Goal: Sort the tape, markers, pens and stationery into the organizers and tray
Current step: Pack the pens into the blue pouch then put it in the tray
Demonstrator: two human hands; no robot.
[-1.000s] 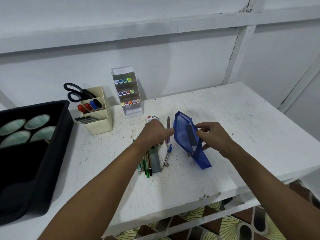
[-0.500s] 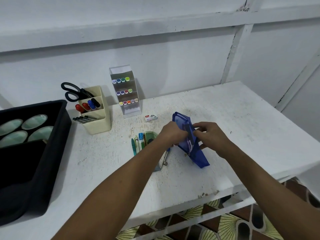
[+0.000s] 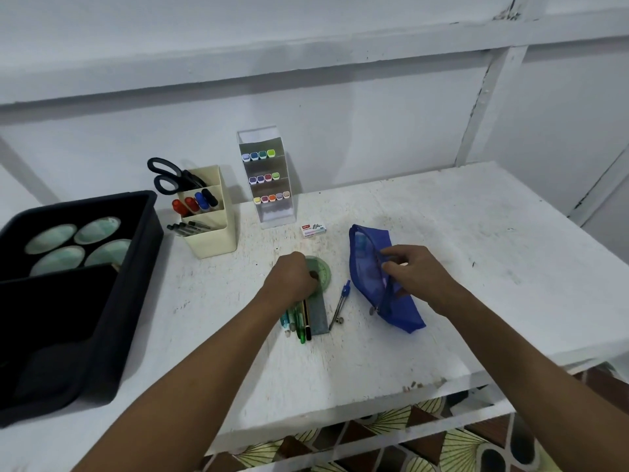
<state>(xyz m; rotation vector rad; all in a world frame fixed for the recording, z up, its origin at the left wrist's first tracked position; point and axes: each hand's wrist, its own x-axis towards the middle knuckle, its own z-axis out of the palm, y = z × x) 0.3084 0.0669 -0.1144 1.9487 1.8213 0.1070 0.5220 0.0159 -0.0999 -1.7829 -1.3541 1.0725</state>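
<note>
Blue pouch (image 3: 381, 284): lay mid-bench (image 3: 476, 253), right hand (image 3: 420, 277) pinching its zip edge, seemingly to keep it open. Pens (image 3: 299, 320), protractor (image 3: 321, 274): just left of it, under the curled left hand (image 3: 292, 277), likely being gathered. Organizer (image 3: 212, 229), tray (image 3: 85, 301): far left.

Bare table (image 3: 476, 267) right of blue pouch (image 3: 381, 287) and along near edge. Left blocked by black tray (image 3: 136, 267); rear by cream organizer (image 3: 214, 240), clear marker rack (image 3: 272, 185), staple box (image 3: 313, 230).
</note>
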